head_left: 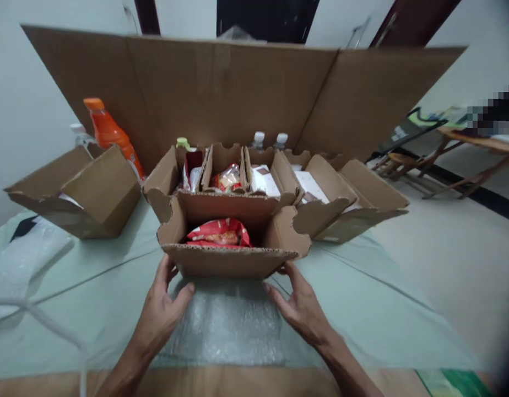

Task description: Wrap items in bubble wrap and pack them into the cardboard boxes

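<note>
Brown corrugated cardboard stands between my two hands: a small open-topped box [233, 263], its front wall facing me, its lower left corner beside my left hand [166, 300] and its lower right corner beside my right hand [296, 303]. My fingers reach up to those corners, their tips partly hidden behind the box's edges, while both thumbs stand spread away from them, pointing inward just below the front wall's bottom edge. The hands are half open, curved toward the cardboard; whether the fingertips actually bear on it or carry any weight, I cannot tell.

Inside the box, above and between my fingers, lies a red packet [221, 231], well clear of them. Below my thumbs, a sheet of bubble wrap [229, 325] lies on the pale green cloth [349, 309], between my wrists.

Just beyond the box is a row of cardboard compartments, one with a red-and-clear snack bag [229, 177], another with a white carton [265, 179]. Farther left, well apart from my fingers, an orange bottle [114, 132] leans behind another open box [118, 187]. Behind everything rises a wide cardboard panel [238, 88].
</note>
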Demonstrator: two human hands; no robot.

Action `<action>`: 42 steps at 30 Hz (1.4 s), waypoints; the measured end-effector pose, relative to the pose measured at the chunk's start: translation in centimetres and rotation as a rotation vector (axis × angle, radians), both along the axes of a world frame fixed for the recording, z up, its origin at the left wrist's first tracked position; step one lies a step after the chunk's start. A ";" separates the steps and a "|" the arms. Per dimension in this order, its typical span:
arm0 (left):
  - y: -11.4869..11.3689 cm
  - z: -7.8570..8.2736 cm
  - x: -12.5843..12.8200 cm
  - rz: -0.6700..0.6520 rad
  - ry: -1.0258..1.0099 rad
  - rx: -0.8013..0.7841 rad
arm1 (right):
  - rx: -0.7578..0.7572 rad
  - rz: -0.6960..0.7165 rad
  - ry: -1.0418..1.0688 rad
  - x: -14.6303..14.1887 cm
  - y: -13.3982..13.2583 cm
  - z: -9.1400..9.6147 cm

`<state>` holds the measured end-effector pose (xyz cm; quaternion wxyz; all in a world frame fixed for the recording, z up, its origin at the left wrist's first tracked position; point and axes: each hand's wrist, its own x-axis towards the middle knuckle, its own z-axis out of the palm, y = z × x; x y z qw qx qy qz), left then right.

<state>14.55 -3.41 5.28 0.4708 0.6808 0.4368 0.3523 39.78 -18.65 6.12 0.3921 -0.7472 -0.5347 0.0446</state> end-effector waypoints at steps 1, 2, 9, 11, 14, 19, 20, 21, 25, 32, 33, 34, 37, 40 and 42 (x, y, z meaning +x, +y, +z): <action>0.1 0.2 -0.6 0.007 0.041 0.034 | -0.004 -0.005 -0.009 0.1 -0.5 -0.3; 0.1 0.4 -1.5 0.020 0.097 0.070 | -0.012 -0.010 -0.020 0.1 -1.2 -0.5; -0.8 -0.7 -9.8 -0.008 0.481 0.418 | -0.100 0.071 -0.109 -1.4 -5.2 -1.2; -0.9 -1.6 -10.9 0.012 0.545 0.507 | -0.132 0.091 -0.145 -1.8 -5.2 -1.7; -0.9 -2.6 -10.9 0.037 0.642 0.536 | -0.209 0.084 -0.234 -2.2 -4.5 -2.6; -1.6 -2.9 -8.9 0.005 0.690 0.517 | -0.284 0.067 -0.299 -3.4 -3.9 -3.3; -1.9 -2.9 -8.6 0.001 0.674 0.515 | -0.271 0.072 -0.275 -3.7 -4.0 -3.1; -2.2 -2.8 -8.4 -0.004 0.652 0.511 | -0.251 0.077 -0.242 -4.0 -4.1 -3.0; -3.0 -2.0 -8.4 -0.015 0.551 0.411 | -0.201 0.051 -0.022 -5.5 -4.9 -2.0; -3.4 -0.9 -10.8 0.033 0.355 0.064 | -0.097 0.033 0.439 -8.5 -6.7 -1.7; -3.4 -0.9 -11.0 0.027 0.323 0.041 | -0.089 0.042 0.464 -8.7 -6.8 -1.8; -3.4 -0.9 -11.0 0.022 0.299 0.027 | -0.079 0.041 0.475 -8.9 -6.8 -1.9; -3.4 -1.0 -10.6 0.016 0.268 0.032 | -0.044 -0.025 0.429 -8.4 -6.4 -2.0; -3.3 -1.1 -10.0 0.006 0.332 0.084 | -0.043 -0.122 0.280 -6.8 -6.1 -2.1; -3.4 -0.9 -9.9 0.033 0.407 0.169 | -0.034 -0.171 0.120 -5.4 -6.2 -2.0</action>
